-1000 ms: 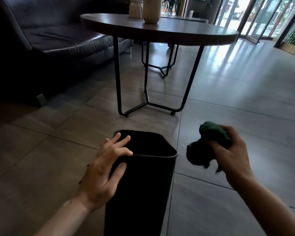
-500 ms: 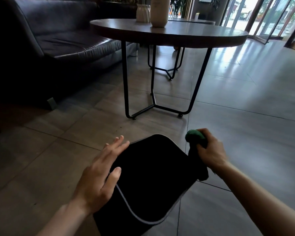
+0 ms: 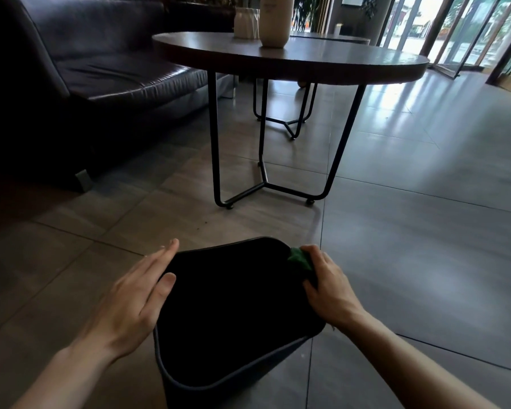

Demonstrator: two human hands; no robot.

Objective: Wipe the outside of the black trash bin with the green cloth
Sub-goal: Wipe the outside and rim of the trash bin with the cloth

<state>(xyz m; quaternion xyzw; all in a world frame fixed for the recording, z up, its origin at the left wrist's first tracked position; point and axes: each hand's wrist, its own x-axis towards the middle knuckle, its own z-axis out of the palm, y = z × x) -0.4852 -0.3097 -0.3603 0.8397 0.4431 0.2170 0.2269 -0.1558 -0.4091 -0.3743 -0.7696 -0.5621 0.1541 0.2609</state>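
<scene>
You have daylight entering through the glass doors (image 3: 443,31) far right, glaring off the floor tiles (image 3: 410,119). The sofa (image 3: 95,72) at left lies in deep shadow. Wide-angle bending shows at the edges.

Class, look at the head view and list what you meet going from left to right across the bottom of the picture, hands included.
left hand → black trash bin → green cloth → right hand

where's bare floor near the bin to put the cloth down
Bare tiles lie right of the black trash bin, beyond the right hand holding the green cloth, and left of the left hand. Ahead it is crowded by the round table's legs.
</scene>
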